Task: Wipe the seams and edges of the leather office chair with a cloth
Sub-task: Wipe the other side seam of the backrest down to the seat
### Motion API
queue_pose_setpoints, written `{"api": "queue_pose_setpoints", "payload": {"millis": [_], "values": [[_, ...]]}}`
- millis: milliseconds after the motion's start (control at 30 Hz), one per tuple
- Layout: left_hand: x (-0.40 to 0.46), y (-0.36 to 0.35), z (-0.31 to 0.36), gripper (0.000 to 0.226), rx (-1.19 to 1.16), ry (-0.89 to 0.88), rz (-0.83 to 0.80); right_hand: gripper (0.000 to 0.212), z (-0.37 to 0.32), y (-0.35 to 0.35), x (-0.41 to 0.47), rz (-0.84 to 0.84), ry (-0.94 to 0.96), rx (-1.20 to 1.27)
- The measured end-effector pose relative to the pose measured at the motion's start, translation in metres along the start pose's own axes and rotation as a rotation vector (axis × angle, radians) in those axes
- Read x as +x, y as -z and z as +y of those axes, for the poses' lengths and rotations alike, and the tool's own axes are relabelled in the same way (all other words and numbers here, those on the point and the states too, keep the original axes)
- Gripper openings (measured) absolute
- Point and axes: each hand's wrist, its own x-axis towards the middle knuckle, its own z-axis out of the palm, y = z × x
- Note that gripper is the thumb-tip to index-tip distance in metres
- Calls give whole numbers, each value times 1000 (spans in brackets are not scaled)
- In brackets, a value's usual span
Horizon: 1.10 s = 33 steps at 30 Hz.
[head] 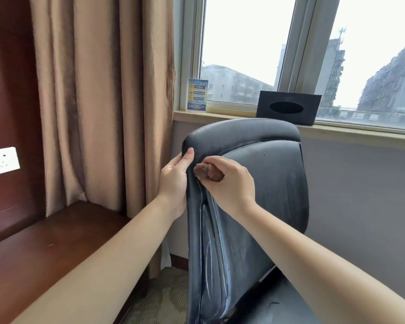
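A black leather office chair [267,183] stands before me with its worn backrest turned toward the window. My left hand [175,181] grips the backrest's left edge near the top corner, thumb over the front. My right hand [229,181] holds a bunched brown cloth [207,172] and presses it against the seam just inside that upper left corner. A pale stitched seam [201,206] runs down the backrest below the cloth. Part of the seat [274,302] shows at the bottom, scuffed.
A dark wooden desk [45,249] lies on the left, with tan curtains [103,101] behind it. On the window sill [220,116] stand a black tissue box [289,107] and a small blue card [197,94]. A white wall socket [1,161] sits far left.
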Motion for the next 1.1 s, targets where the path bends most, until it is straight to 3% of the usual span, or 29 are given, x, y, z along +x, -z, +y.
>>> {"api": "queue_pose_setpoints", "payload": {"millis": [167, 300, 367, 533, 700, 800, 900, 1100], "values": [[-2, -4, 0, 25, -6, -4, 26, 14, -2, 0, 18, 47, -369, 157], [-3, -9, -1, 11, 83, -51, 89, 15, -6, 9, 15, -67, -175, -44], [-4, -14, -2, 14, 140, -109, 105, 16, -5, 13, 14, -115, -132, -98], [0, -17, -8, 16, 255, -197, 166, 16, 13, 11, 35, -9, -344, -81], [7, -17, -9, 15, 301, -218, 218, 16, 20, 4, 28, 2, -277, 5], [8, -24, -7, 34, 373, -293, 250, 17, 25, 1, 24, 36, -256, 140], [10, -30, -8, 42, 462, -345, 244, 19, 31, 1, 25, 14, -207, 89], [11, -25, -9, 50, 624, -407, 219, 16, 41, 5, 46, 50, -399, 0]]}}
